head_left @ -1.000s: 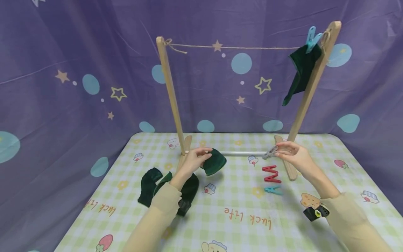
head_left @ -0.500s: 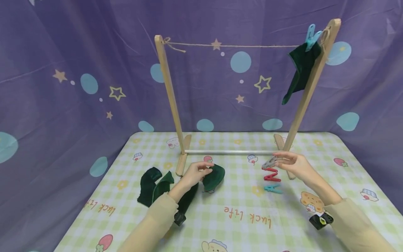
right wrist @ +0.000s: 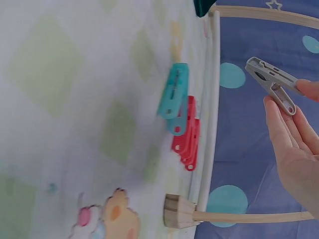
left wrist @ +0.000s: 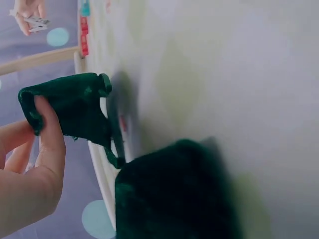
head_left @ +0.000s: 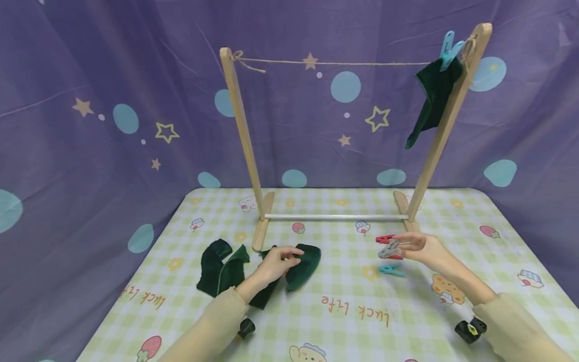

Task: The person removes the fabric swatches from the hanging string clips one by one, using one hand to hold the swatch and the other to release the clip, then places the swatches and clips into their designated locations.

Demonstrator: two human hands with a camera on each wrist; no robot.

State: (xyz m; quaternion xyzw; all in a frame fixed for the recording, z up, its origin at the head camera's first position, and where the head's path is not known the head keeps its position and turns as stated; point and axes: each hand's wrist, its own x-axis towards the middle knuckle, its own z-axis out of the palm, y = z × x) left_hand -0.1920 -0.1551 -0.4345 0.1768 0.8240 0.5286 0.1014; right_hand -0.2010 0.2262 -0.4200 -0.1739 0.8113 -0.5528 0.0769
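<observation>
My left hand [head_left: 271, 266] pinches the upper edge of a dark green velvet sock [head_left: 307, 264], which hangs low over the table; its lower end shows close to the tabletop in the left wrist view. Behind and left of this hand lie more green velvet socks [head_left: 212, 269], partly covered by the hand and sleeve. With thumb and fingertips my right hand [head_left: 425, 250] holds a grey clothespin [right wrist: 269, 82] by its handles. Just under that hand are two red clothespins [head_left: 384, 239], one mostly hidden, and a light blue clothespin [head_left: 391, 271] nearer to me.
A wooden rack stands at the back, with a left post [head_left: 244, 136], a right post [head_left: 445, 128] and a low white bar [head_left: 336, 217]. Twine [head_left: 339, 63] runs between the post tops. A blue clothespin [head_left: 449, 53] clips a green sock [head_left: 436, 95] at its right end.
Both hands have come down and toward me, the left with the green sock and the right with the grey clothespin. The clothespin now overlaps the red ones in the head view.
</observation>
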